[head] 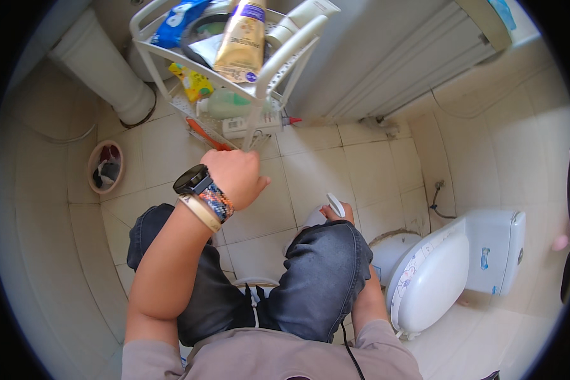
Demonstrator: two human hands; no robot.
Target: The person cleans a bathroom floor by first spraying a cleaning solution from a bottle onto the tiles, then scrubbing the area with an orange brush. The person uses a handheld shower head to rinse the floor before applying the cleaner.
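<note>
My left hand [236, 178], wearing a dark watch and bracelets, is at the lower front corner of a white plastic storage rack [254, 121]. Its fingers are curled away from me, so what they grip is hidden. An orange-red strip-shaped object [206, 134] on the lower shelf meets my knuckles. Beyond my right knee, partly covered by it, my right hand [346, 212] holds a slim white object [335, 205], perhaps a brush. On the rack's top lie a gold Pantene tube [242, 42], a white tube [306, 19] and a blue packet [178, 23].
Lower on the rack are a yellow packet [192, 83], a pale green bottle [225, 103] and a white bottle [251, 125] with a red tip. A pink basin [122, 164] holding cloth stands left. The closed toilet [432, 280] is at my right; a white pedestal [107, 66] rises far left.
</note>
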